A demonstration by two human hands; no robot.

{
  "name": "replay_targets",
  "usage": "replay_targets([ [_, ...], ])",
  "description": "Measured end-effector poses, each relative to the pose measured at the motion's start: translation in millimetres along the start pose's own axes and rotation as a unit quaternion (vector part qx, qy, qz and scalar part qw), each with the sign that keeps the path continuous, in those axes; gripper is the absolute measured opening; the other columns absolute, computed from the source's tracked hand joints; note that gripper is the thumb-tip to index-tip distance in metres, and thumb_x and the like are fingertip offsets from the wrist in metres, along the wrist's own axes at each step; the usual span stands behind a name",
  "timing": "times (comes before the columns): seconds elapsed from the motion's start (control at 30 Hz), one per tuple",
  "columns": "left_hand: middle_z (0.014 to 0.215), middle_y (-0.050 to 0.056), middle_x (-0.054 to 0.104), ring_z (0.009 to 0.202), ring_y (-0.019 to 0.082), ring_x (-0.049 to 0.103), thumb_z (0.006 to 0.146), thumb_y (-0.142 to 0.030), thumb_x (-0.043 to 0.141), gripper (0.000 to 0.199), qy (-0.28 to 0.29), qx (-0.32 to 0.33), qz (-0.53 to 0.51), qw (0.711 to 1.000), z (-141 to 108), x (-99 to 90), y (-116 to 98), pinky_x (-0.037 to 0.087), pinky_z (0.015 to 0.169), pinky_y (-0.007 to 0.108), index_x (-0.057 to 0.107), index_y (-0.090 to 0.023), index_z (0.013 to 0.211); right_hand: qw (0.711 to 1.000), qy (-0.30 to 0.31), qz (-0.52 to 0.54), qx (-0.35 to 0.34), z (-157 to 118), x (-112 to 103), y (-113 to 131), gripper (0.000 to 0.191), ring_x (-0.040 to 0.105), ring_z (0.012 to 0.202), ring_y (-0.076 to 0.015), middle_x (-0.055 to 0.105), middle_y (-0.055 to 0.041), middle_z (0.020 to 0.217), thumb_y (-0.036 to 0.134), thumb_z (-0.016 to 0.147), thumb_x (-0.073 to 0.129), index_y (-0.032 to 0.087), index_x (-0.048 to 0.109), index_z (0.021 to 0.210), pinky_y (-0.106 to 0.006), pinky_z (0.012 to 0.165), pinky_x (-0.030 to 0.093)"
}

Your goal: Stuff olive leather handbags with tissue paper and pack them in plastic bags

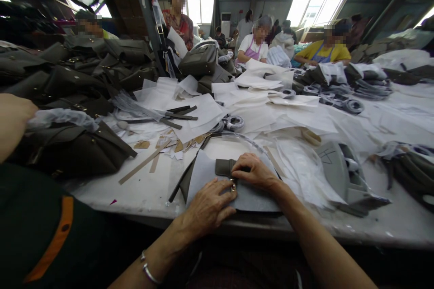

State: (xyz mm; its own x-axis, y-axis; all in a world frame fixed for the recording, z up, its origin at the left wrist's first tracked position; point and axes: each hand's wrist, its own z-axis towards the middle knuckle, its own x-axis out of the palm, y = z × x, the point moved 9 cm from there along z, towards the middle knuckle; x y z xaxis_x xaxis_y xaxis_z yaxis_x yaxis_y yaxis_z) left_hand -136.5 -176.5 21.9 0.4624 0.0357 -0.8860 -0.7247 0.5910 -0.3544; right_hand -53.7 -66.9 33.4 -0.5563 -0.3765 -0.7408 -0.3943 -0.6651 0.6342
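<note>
A dark olive handbag [185, 185] lies on the table edge before me, a pale grey sheet [200, 176] covering most of its front. A short leather strap [222, 167] and a gold-coloured clasp [233, 186] show at the middle of the sheet. My left hand [212, 203] lies on the sheet with fingers stretched out, their tips beside the clasp. My right hand [252, 171] is bent over the strap just above the clasp, thumb and fingers closed on it. The fingertips partly hide the strap. Clear wrapping covers the bag's handle [247, 137], which arches beyond my hands.
Another person's hand [13, 119] is at a wrapped bag [74, 149] on my left. White paper sheets [285, 117], leather strips [176, 117] and cardboard scraps [179, 144] cover the table behind. A grey holder [342, 171] stands right. Several co-workers [254, 43] are across the table.
</note>
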Motion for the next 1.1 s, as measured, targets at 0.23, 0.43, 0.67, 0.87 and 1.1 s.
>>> replay_targets([
  [0.23,0.123,0.008,0.062,0.117,0.023,0.059,0.088,-0.026,0.065,0.038,-0.022,0.017,-0.008,1.0,-2,4.6,4,0.041,0.112,0.048,0.058,-0.023,0.125,0.992,0.094,-0.074,-0.052,-15,9,26,0.015,0.061,0.085,-0.016,0.07,-0.0004,0.084,0.031,0.088,0.066,0.03,0.077,0.099,-0.031,0.088,0.039],
  [0.43,0.118,0.008,0.064,0.11,0.024,0.063,0.09,-0.025,0.06,0.034,-0.059,0.055,0.035,0.996,-5,4.9,5,0.046,0.107,0.051,0.059,-0.022,0.124,0.973,0.114,-0.188,-0.076,-11,24,35,0.014,0.06,0.082,-0.0155,0.069,-0.0008,0.083,0.022,0.091,0.061,0.023,0.074,0.085,-0.031,0.084,0.037],
  [0.67,0.111,0.009,0.068,0.105,0.021,0.065,0.094,-0.015,0.043,0.036,-0.18,0.104,0.127,0.97,-15,4.5,-9,0.049,0.104,0.041,0.059,-0.018,0.126,0.965,0.001,-0.25,0.075,-22,36,19,0.004,0.06,0.084,-0.0201,0.069,-0.0043,0.089,0.021,0.083,0.063,0.019,0.067,0.084,-0.033,0.076,0.038],
  [0.87,0.137,0.01,0.057,0.132,0.023,0.048,0.091,-0.002,0.031,0.053,-0.172,0.113,0.182,0.962,-13,19.5,-15,0.038,0.113,0.043,0.05,-0.018,0.139,0.983,-0.043,-0.132,0.124,-16,23,1,0.006,0.062,0.089,-0.0168,0.072,0.0002,0.086,0.02,0.083,0.066,0.022,0.072,0.081,-0.031,0.086,0.039],
  [1.1,0.144,0.009,0.052,0.14,0.026,0.039,0.094,-0.006,0.032,0.048,-0.168,0.154,0.247,0.942,-18,33.8,-10,0.033,0.116,0.048,0.051,-0.015,0.138,0.99,0.018,-0.07,0.124,-16,15,8,0.02,0.066,0.085,-0.0145,0.075,-0.0015,0.091,0.016,0.089,0.057,0.023,0.076,0.092,-0.024,0.08,0.044],
])
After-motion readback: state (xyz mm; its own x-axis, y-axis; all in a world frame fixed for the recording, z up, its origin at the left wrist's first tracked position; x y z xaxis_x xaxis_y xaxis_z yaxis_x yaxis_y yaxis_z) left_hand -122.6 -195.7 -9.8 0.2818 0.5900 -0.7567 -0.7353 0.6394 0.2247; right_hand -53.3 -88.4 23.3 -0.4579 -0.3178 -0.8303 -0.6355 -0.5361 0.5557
